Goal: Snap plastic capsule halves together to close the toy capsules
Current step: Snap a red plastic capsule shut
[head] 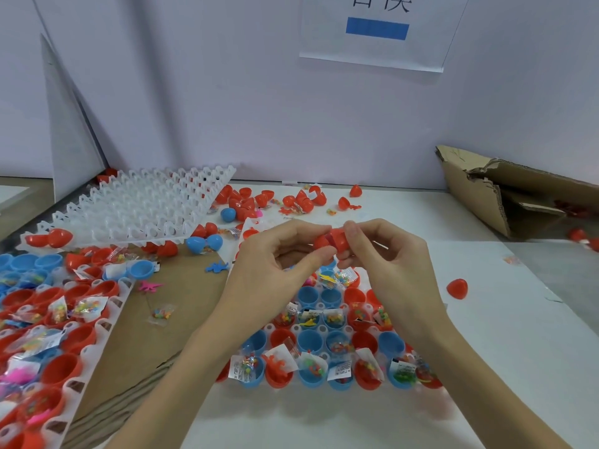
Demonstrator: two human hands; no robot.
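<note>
Both hands raised above the white capsule tray (pixel 293 328). Left hand (pixel 278 254) and right hand (pixel 385 254) each pinch 1 side of a red capsule (pixel 332 240), fingers curled narrow around it; its 2 halves meet between the fingertips, seam not clearly resolved. Tray below holds open red and blue halves with toy packets. 1 closed red capsule (pixel 457 288) lies on the table, right. Empty white tray (pixel 136 205) at rear left.

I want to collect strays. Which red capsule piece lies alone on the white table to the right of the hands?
The red capsule piece right of the right hand: it sits alone, outside every tray.
</note>
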